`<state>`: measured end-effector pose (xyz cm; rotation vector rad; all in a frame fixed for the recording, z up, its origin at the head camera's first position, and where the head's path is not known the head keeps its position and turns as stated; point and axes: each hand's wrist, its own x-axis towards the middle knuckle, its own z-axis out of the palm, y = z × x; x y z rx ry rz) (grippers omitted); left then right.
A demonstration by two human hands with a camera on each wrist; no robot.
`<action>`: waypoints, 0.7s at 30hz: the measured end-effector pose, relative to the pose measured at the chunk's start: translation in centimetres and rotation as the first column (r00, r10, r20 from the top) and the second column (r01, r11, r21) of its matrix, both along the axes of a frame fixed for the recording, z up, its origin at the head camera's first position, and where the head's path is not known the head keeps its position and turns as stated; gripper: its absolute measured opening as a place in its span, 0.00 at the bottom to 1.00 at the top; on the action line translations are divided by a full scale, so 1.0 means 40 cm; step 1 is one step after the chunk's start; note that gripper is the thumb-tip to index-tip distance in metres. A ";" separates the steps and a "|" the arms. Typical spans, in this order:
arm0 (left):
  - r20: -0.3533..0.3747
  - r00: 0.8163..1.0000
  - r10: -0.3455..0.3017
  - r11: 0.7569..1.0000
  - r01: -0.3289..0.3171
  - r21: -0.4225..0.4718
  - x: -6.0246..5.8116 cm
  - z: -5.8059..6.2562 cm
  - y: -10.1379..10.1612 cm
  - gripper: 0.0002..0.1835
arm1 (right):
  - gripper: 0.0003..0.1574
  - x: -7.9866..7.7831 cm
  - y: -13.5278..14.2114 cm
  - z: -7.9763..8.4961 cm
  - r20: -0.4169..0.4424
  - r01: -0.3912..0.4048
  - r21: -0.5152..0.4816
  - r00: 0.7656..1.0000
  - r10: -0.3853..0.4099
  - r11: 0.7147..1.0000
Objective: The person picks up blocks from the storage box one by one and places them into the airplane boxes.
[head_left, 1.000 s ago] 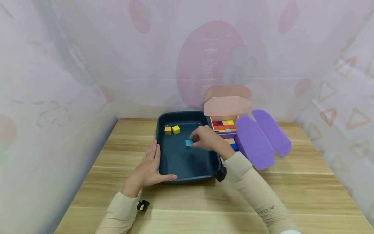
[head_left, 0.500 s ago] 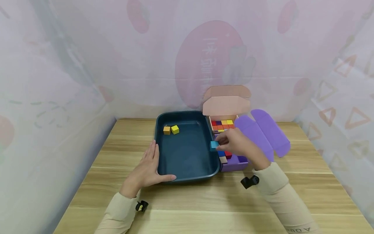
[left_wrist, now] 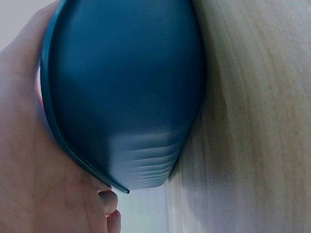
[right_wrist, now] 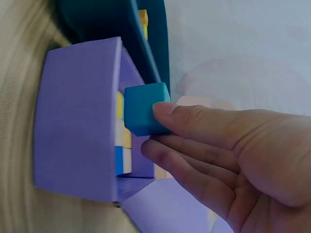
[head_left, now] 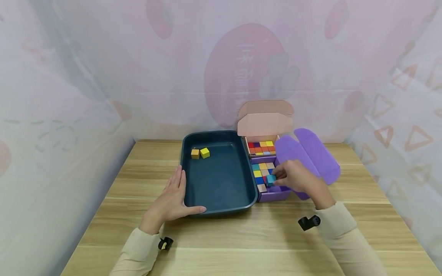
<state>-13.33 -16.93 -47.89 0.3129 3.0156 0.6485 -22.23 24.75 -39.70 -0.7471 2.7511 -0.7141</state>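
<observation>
My right hand (head_left: 297, 177) pinches a teal wooden cube (right_wrist: 145, 109) between thumb and fingers, just above the open purple box (head_left: 275, 197). Rows of coloured cubes fill much of that box; its near right corner shows bare purple floor. My left hand (head_left: 170, 200) rests with straight fingers along the left rim of the dark blue tray (head_left: 221, 188), its thumb over the near left corner. In the left wrist view the palm lies against the tray's rim. Inside the tray, toward the back left, an orange cube (head_left: 195, 154) and a yellow cube (head_left: 205, 153) sit side by side.
Behind the purple box stands an open pinkish cardboard box (head_left: 265, 125) packed with coloured cubes, its lid raised. The purple lid (head_left: 319, 159) folds out to the right. Everything rests on a wooden table (head_left: 221, 245) against a patterned cloth backdrop.
My right hand has carried the teal cube from the middle of the tray rightward, over the rim, to above the purple box. My left hand has stayed on the tray's rim.
</observation>
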 end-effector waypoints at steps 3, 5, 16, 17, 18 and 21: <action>0.000 1.000 0.003 1.000 -0.003 0.002 0.000 -0.003 -0.001 0.83 | 0.16 -0.001 0.004 -0.016 0.015 0.018 0.019 1.000 -0.019 1.000; -0.003 1.000 0.003 1.000 -0.003 0.005 -0.001 -0.004 -0.002 0.83 | 0.15 -0.003 0.004 -0.026 0.035 0.026 0.016 0.999 -0.026 1.000; -0.010 1.000 -0.010 1.000 0.010 0.013 0.000 -0.007 -0.004 0.82 | 0.13 -0.021 -0.004 -0.089 0.090 0.052 0.010 0.995 -0.053 0.999; -0.010 1.000 -0.010 1.000 0.010 0.015 0.000 -0.006 -0.004 0.82 | 0.13 -0.023 -0.005 -0.093 0.091 0.055 0.008 0.994 -0.056 0.998; -0.010 1.000 -0.011 1.000 0.011 0.016 0.000 -0.005 -0.003 0.82 | 0.12 -0.025 -0.006 -0.098 0.093 0.059 0.008 0.994 -0.059 0.998; -0.011 1.000 -0.013 1.000 0.013 0.018 0.000 -0.004 -0.004 0.82 | 0.10 -0.031 -0.011 -0.108 0.099 0.075 0.011 0.992 -0.076 0.997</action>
